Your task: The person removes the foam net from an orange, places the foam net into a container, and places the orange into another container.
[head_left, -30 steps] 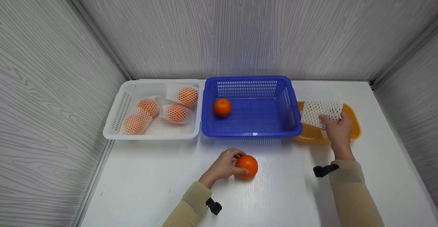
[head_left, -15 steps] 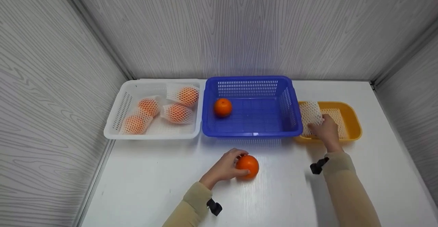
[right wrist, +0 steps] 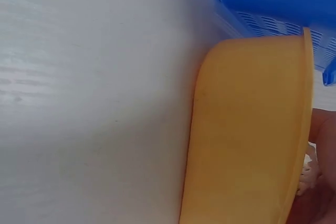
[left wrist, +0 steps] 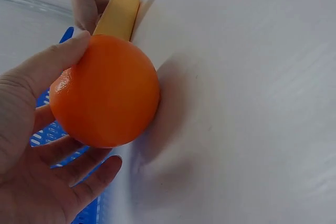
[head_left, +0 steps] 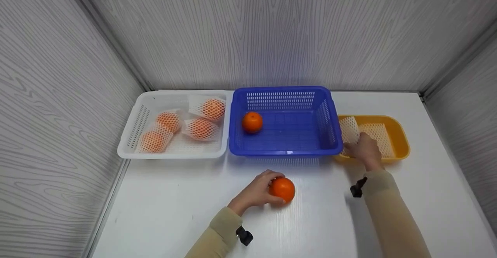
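My left hand (head_left: 259,190) holds a bare orange (head_left: 282,190) on the white table, in front of the blue basket. The left wrist view shows the thumb on one side of this smooth orange (left wrist: 105,92) and the fingers spread behind and beneath it. My right hand (head_left: 364,150) reaches into the left part of the yellow bin (head_left: 400,133) and pinches a white foam net sleeve (head_left: 349,129), which stands up against the left end. Another foam net (head_left: 378,135) lies flat in the bin. In the right wrist view the yellow bin wall (right wrist: 247,129) hides most of the fingers.
The blue basket (head_left: 285,152) at the centre holds one bare orange (head_left: 252,122). At left, touching it, a white basket (head_left: 171,156) holds several oranges in foam nets (head_left: 202,128). Wood-patterned panels (head_left: 248,32) enclose the table at the back and sides.
My right hand has lowered the foam net from above the yellow bin and moved left with it to the bin's left end. The left hand and its orange have shifted very slightly right.
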Demonstrator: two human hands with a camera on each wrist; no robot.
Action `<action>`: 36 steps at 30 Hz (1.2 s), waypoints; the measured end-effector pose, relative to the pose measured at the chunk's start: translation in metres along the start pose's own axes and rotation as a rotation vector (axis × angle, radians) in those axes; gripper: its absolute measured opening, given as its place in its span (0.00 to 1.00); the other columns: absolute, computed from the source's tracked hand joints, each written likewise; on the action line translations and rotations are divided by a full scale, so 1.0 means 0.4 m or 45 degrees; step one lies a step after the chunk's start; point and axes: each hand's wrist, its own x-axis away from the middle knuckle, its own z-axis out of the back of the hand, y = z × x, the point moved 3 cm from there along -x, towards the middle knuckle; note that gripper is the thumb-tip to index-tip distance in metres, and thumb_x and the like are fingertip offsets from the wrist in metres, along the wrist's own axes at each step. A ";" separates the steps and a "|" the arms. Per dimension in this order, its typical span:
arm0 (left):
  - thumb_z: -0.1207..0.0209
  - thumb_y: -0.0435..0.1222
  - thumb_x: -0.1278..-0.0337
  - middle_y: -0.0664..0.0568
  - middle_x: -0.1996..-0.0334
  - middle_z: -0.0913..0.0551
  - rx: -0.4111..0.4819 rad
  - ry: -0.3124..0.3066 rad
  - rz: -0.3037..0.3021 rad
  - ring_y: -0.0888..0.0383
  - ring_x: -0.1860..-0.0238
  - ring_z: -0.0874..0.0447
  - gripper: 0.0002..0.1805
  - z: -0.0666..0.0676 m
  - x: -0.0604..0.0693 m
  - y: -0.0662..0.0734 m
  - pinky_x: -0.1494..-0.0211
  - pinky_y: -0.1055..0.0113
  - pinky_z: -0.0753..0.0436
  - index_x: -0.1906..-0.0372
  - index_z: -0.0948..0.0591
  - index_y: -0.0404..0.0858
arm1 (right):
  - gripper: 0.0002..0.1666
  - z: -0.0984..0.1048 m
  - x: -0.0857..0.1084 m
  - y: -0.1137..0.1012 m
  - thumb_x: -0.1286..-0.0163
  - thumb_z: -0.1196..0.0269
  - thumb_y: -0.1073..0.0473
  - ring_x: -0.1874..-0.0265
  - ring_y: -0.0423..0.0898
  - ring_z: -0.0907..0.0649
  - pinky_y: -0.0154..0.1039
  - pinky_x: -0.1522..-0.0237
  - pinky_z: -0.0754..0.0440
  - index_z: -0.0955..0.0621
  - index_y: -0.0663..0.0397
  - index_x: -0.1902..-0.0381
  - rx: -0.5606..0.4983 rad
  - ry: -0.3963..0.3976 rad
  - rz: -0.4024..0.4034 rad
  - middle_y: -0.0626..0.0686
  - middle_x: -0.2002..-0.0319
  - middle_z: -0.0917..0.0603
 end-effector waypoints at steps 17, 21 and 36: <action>0.24 0.45 0.57 0.59 0.45 0.24 0.022 0.007 -0.007 0.59 0.46 0.26 0.36 -0.002 -0.001 0.003 0.43 0.58 0.25 0.40 0.24 0.45 | 0.36 0.034 0.069 -0.022 0.30 0.38 0.61 0.38 0.70 0.33 0.63 0.39 0.35 0.36 0.76 0.32 -0.176 0.388 0.363 0.75 0.37 0.33; 0.24 0.45 0.58 0.60 0.47 0.24 0.040 0.012 -0.012 0.59 0.47 0.26 0.35 -0.001 0.002 0.006 0.43 0.58 0.25 0.41 0.23 0.45 | 0.32 0.027 0.095 -0.036 0.30 0.38 0.62 0.39 0.68 0.31 0.62 0.41 0.31 0.32 0.73 0.34 -0.239 0.403 0.435 0.73 0.38 0.30; 0.23 0.45 0.59 0.58 0.45 0.24 0.054 0.087 -0.031 0.59 0.45 0.26 0.35 0.028 0.018 0.048 0.42 0.57 0.25 0.41 0.23 0.46 | 0.30 -0.015 0.151 -0.060 0.26 0.42 0.53 0.46 0.61 0.22 0.37 0.54 0.20 0.30 0.64 0.32 -0.419 0.295 0.478 0.66 0.41 0.24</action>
